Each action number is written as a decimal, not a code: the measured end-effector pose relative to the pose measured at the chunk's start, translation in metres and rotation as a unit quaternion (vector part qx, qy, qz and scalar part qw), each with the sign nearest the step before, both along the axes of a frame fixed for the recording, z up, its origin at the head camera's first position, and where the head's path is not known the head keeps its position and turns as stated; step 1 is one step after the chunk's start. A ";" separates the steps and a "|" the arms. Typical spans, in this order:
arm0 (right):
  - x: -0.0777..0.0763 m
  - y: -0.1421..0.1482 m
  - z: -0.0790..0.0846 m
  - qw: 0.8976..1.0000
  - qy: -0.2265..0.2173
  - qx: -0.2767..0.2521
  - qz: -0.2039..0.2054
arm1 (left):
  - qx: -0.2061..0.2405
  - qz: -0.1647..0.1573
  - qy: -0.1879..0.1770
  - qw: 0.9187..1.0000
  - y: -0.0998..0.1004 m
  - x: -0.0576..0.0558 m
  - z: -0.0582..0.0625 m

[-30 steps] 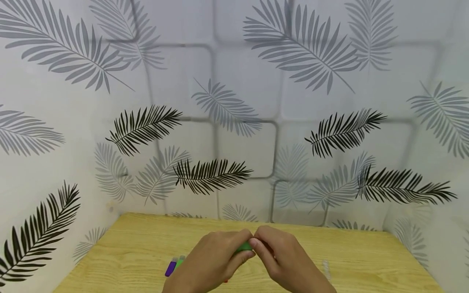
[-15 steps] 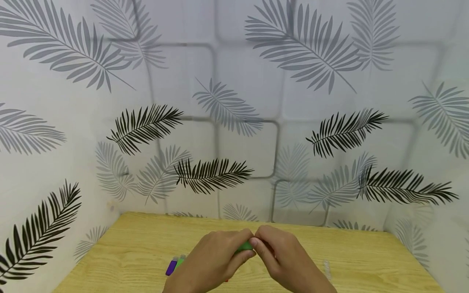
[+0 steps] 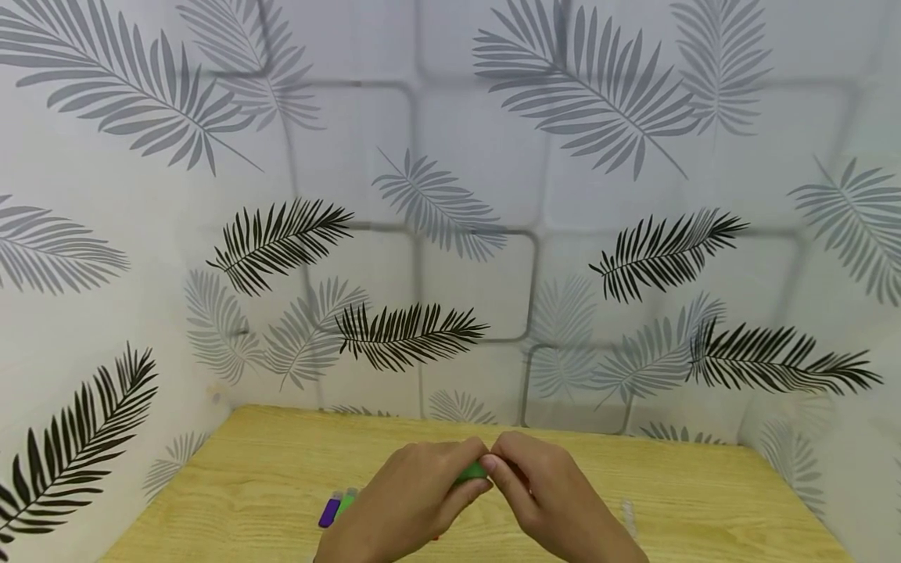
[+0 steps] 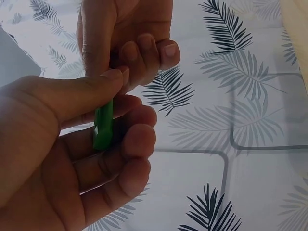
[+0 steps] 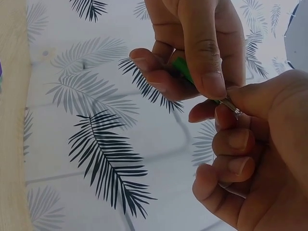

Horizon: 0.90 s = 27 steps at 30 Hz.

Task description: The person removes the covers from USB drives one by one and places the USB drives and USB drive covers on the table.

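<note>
A small green stick-like piece [image 3: 473, 471], its exact kind unclear, is held between both hands above the table. My left hand [image 3: 411, 496] grips its green body [image 4: 103, 126], thumb on one side and curled fingers on the other. In the right wrist view a narrow metal tip [image 5: 231, 106] shows beyond the left thumb. My right hand [image 3: 556, 496] pinches that tip with thumb and forefinger, touching the left fingertips. The right hand's other fingers [image 5: 236, 166] curl loosely. Much of the piece is hidden by the fingers.
A purple piece [image 3: 329, 510] and a light green piece [image 3: 346, 503], both with greyish ends, lie left on the wooden table [image 3: 246, 477]. A clear strip [image 3: 629, 516] lies at right. Something red [image 3: 436, 538] peeks out beneath the left hand. A leaf-patterned curtain [image 3: 479, 297] stands behind.
Both hands hold almost the same pose around the green piece. The whole head view has shifted very slightly.
</note>
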State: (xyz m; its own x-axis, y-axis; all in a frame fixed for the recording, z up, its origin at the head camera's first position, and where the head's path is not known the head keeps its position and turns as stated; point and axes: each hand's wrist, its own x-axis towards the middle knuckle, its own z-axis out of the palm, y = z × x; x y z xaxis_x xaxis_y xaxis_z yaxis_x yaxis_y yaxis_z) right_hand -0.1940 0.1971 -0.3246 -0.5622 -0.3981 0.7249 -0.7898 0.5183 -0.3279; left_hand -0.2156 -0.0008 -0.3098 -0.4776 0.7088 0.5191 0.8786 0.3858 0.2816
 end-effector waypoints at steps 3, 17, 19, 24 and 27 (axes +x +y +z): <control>0.000 0.000 0.000 1.000 0.007 -0.007 -0.003 | -0.006 0.002 0.002 1.000 0.000 0.000 0.000; -0.001 0.000 0.000 0.999 0.019 -0.023 -0.012 | 0.052 0.036 0.052 0.997 0.000 0.001 0.001; -0.001 0.000 0.000 0.999 0.018 -0.025 -0.016 | 0.058 0.041 0.051 0.996 0.000 0.001 0.001; -0.001 0.000 0.001 0.999 0.015 -0.030 -0.027 | 0.058 0.054 0.046 0.996 0.000 0.002 0.003; -0.001 0.000 0.001 0.999 0.018 -0.031 -0.023 | 0.055 0.059 0.057 0.995 0.000 0.002 0.004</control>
